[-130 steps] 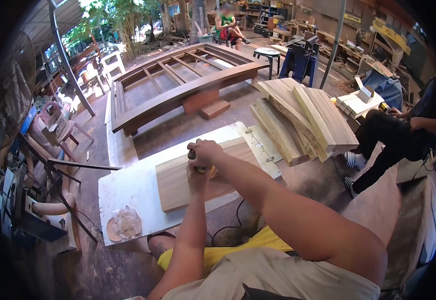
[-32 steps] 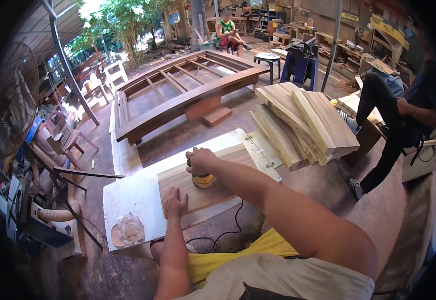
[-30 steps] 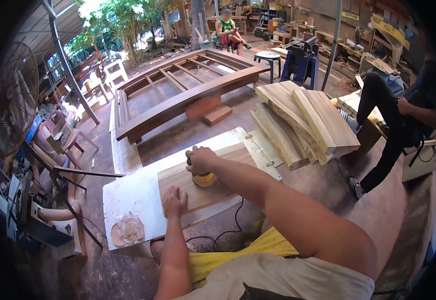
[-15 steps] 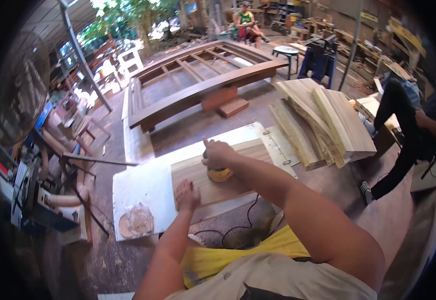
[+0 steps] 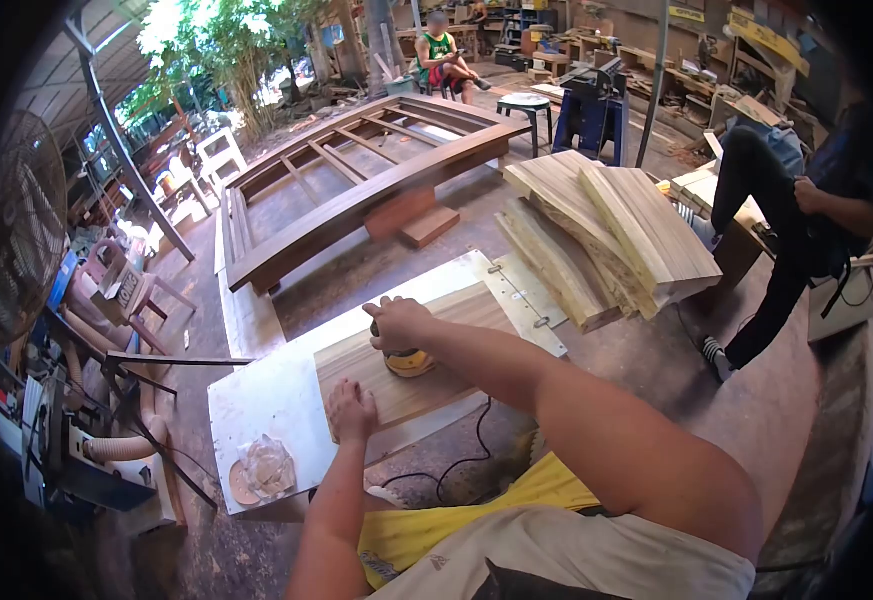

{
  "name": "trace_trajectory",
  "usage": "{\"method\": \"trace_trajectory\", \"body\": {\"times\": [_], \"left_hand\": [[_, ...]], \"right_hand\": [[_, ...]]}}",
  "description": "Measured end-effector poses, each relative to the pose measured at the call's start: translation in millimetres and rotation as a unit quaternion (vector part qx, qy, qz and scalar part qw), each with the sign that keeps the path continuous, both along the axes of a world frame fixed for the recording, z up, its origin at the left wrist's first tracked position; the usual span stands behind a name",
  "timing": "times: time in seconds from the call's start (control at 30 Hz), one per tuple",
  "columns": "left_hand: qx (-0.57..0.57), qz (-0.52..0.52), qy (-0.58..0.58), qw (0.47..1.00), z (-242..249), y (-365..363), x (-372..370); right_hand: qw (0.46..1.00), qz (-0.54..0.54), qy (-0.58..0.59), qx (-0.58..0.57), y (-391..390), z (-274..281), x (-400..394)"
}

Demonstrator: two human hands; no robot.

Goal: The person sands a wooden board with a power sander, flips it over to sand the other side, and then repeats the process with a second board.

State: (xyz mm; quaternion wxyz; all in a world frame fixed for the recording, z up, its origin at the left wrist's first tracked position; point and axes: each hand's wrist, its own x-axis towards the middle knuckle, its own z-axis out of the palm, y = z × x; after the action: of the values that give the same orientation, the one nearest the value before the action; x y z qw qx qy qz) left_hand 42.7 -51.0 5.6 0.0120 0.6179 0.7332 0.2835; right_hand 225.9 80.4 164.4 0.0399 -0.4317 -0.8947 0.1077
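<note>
A yellow and black orbital sander sits on a wooden board, toward its middle. My right hand grips the sander's top from above, hiding most of it. Closer to me, my left hand lies with its fingers on the board's near left part. Under the board is a white panel. On the panel's left end rests a clear plastic bag with round tan discs, apparently sanding discs. A black cord hangs in front of the panel's near edge.
Thick wooden slabs are stacked at the right. Beyond the panel lies a large wooden frame on blocks. Another person sits at the right edge; a second person sits at the back. A fan stands left.
My view has swung slightly, so the surroundings sit farther left in it. The sander stays near the same spot on the board, with both hands still in place.
</note>
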Motion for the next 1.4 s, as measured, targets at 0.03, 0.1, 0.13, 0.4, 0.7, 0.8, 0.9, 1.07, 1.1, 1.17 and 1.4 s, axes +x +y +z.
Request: {"method": "trace_trajectory", "body": {"times": [0.03, 0.1, 0.13, 0.4, 0.7, 0.8, 0.9, 1.07, 1.1, 1.17, 1.4], "left_hand": [[0.000, 0.000, 0.001, 1.000, -0.7, 0.0, -0.1], [0.011, -0.002, -0.004, 1.000, -2.3, 0.0, -1.4], [0.011, -0.001, -0.003, 1.000, -1.8, 0.0, -1.6], [0.002, -0.001, 0.002, 1.000, -4.1, 0.0, -2.9], [0.013, 0.001, -0.003, 1.000, -2.9, -0.5, -2.0], [0.018, 0.002, -0.003, 1.000, -4.0, -0.1, -2.5], [0.021, 0.004, 0.004, 1.000, -5.2, 0.1, -2.8], [0.018, 0.003, 0.000, 1.000, -4.3, -0.3, -2.8], [0.019, 0.002, -0.001, 1.000, -4.2, -0.4, -2.8], [0.017, 0.003, -0.003, 1.000, -4.3, -0.3, -2.6], [0.016, 0.004, -0.005, 1.000, -4.4, -0.2, -3.0]], "right_hand": [[1.000, 0.000, 0.001, 0.000, -0.4, 1.1, 0.7], [1.000, 0.002, -0.014, -0.014, -0.3, 2.2, 1.2], [1.000, 0.002, -0.013, -0.013, -0.1, 2.3, 1.2], [1.000, -0.005, -0.006, -0.013, -2.9, 3.0, 0.8], [1.000, -0.004, 0.002, -0.002, -2.2, 0.6, 0.8], [1.000, -0.004, 0.000, -0.003, -1.0, 0.2, 0.5], [1.000, -0.002, 0.000, 0.000, -1.5, 0.3, 1.1], [1.000, -0.006, -0.001, -0.003, -2.2, 0.9, 0.8], [1.000, -0.006, 0.001, -0.004, -2.3, 1.1, 0.8], [1.000, -0.007, 0.000, -0.004, -2.5, 1.6, 0.8], [1.000, -0.007, 0.001, -0.010, -2.2, 1.4, 0.9]]}}
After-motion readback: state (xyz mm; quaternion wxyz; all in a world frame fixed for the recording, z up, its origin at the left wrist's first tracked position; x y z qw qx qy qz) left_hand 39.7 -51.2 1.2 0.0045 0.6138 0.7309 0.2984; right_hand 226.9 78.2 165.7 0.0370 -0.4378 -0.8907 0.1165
